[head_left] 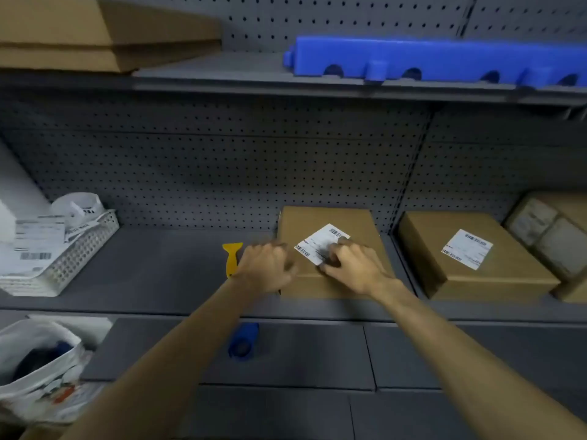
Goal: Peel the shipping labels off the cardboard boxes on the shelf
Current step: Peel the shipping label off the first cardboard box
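A brown cardboard box [330, 217] stands on the grey shelf [152, 274] in the middle. A white shipping label [317, 241] with barcodes lies on its top. My right hand [352, 265] rests on the box with its fingertips on the label's near right part. My left hand [266, 265] sits at the box's left top edge, fingers curled and blurred. A second box [470, 281] to the right carries its own label [467, 249].
A yellow plastic scraper [231, 255] lies on the shelf left of my left hand. A white mesh tray [85, 249] at far left holds peeled labels. A blue tape roll [243, 342] lies on the lower shelf, with a white bag [41, 369] at lower left.
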The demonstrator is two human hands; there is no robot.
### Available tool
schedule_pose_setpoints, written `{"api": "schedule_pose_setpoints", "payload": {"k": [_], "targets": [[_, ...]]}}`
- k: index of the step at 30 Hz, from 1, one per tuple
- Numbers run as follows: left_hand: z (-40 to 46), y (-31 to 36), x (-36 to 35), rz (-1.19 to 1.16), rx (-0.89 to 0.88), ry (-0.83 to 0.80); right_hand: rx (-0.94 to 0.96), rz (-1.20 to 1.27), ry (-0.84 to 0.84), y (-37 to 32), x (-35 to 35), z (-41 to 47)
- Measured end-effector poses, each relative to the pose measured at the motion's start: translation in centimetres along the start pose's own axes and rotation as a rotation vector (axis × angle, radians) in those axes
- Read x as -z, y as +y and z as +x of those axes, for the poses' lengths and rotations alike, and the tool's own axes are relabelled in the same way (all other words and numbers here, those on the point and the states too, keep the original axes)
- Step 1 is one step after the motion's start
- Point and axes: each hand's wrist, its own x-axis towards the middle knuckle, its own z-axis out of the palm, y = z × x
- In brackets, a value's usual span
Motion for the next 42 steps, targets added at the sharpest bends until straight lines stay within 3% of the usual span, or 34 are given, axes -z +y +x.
{"api": "schedule_pose_setpoints", "payload": {"k": [18,42], "targets": [[2.4,-0.3,-2.2,0.043,-0.127,-0.023,0.130,-0.182,-0.045,0.0,-1.1,3.3],[1.4,-0.2,-2.5,-0.026,-0.063,-0.006,0.184,-0.161,-0.075,0.3,-0.6,3.6]]}}
